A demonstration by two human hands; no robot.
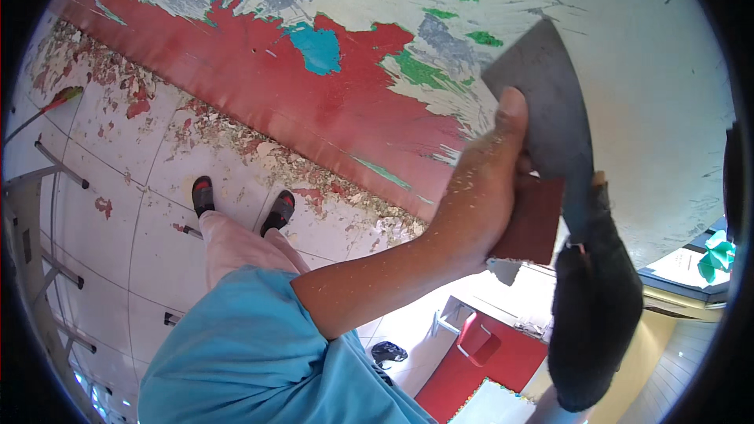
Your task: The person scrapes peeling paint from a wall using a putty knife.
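Observation:
In front of the wall, my right hand (593, 306), in a black glove, is wrapped round the handle of a wide putty knife (554, 102). Its grey blade points up and to the left. My bare left hand (491, 180), dusted with pale specks, reaches up from a blue sleeve; its thumb lies at the blade's edge, the other fingers mostly hidden. A stiff reddish-brown flat piece (534, 224) with a ragged lower edge is in that hand. Behind them, the wall (353, 110) shows red paint, scraped white and grey areas, and green and blue patches.
Paint flakes (236, 141) cover the tiled floor along the wall's foot, near my sandalled feet (279, 208). A metal ladder (35, 228) stands at the left, beside a broom-like tool (59, 100). Lower down are a red chair (477, 338) and a black bag (388, 352).

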